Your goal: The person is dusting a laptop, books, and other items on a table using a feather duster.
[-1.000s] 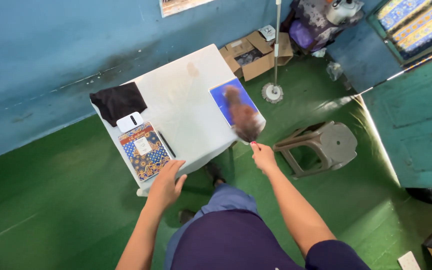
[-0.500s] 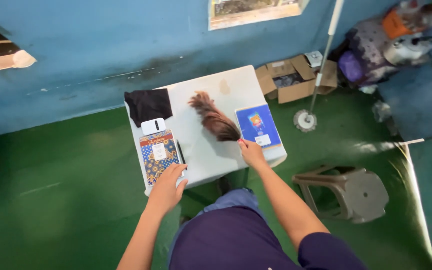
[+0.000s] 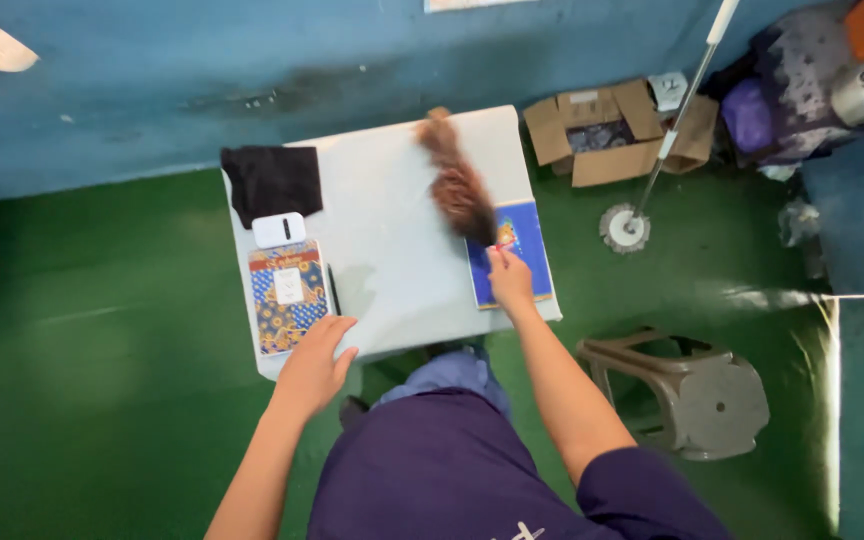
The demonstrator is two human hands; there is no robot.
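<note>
My right hand (image 3: 508, 281) grips the handle of a brown feather duster (image 3: 455, 180), whose plume lies across the back right of the small white table (image 3: 392, 270). That hand is over a blue book (image 3: 527, 240) at the table's right edge. My left hand (image 3: 314, 362) rests flat on the table's front left corner, beside a patterned blue and orange notebook (image 3: 286, 295). A black pen (image 3: 333, 290) lies along the notebook's right side. A small white device (image 3: 279, 229) sits just behind the notebook, and a black cloth (image 3: 272, 180) lies at the back left corner.
A grey plastic stool (image 3: 697, 395) stands on the green floor to the right. An open cardboard box (image 3: 612, 130) sits against the blue wall, next to a pole on a round base (image 3: 627, 226). Bags and clutter fill the far right corner.
The duster has swung right, from the table's middle to its back right part. My right hand moved a little right over the blue book. My left hand stays at the front corner.
</note>
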